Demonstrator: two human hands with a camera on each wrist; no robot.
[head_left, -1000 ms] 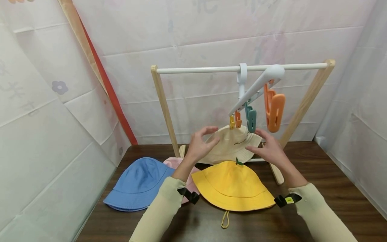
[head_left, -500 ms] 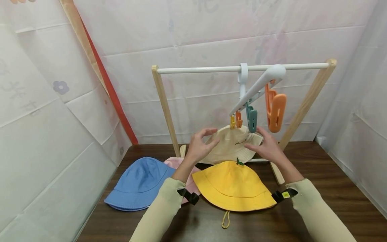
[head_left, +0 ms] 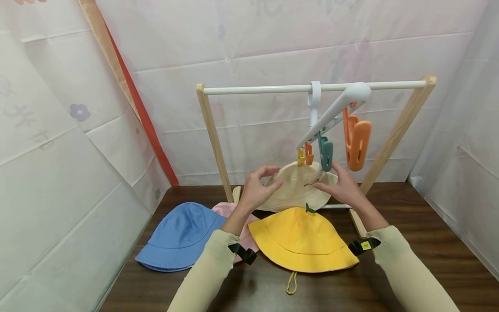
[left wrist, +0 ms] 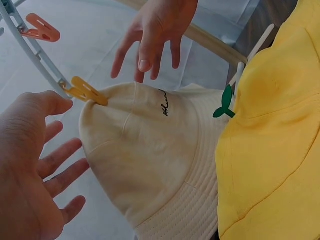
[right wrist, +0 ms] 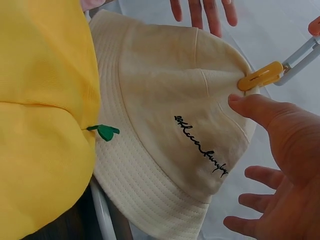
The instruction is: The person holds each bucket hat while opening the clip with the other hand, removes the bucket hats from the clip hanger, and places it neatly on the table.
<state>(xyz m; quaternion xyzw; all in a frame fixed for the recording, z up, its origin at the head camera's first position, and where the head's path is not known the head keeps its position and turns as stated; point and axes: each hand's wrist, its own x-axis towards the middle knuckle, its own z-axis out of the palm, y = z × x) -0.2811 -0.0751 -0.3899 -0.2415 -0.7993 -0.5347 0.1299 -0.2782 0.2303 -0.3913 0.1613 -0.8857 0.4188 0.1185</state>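
Observation:
A cream bucket hat (head_left: 293,186) with black script hangs by its crown from a yellow clothespin (right wrist: 261,76), at the far end of a white clip hanger (head_left: 331,113). My left hand (head_left: 255,188) is at the hat's left side, its fingers spread and loosely bent. On the opposite side my right hand (head_left: 343,186) has its thumb toward the crown and its fingers spread apart. Neither hand grips the fabric; in the left wrist view the left fingertips (left wrist: 75,145) come right up to the crown. In front lies a yellow bucket hat (head_left: 302,240) with a green sprout.
A blue bucket hat (head_left: 181,238) lies at the left, partly over a pink hat (head_left: 247,240). The hanger hooks on the white rail (head_left: 255,90) of a wooden-legged rack. Teal (head_left: 325,151) and orange clothespins (head_left: 358,145) hang nearer on it. White sheets enclose the brown table (head_left: 269,290).
My right hand and forearm have shifted slightly left and inward at the cream hat. The left hand stays nearly in place, and the hats lie as before.

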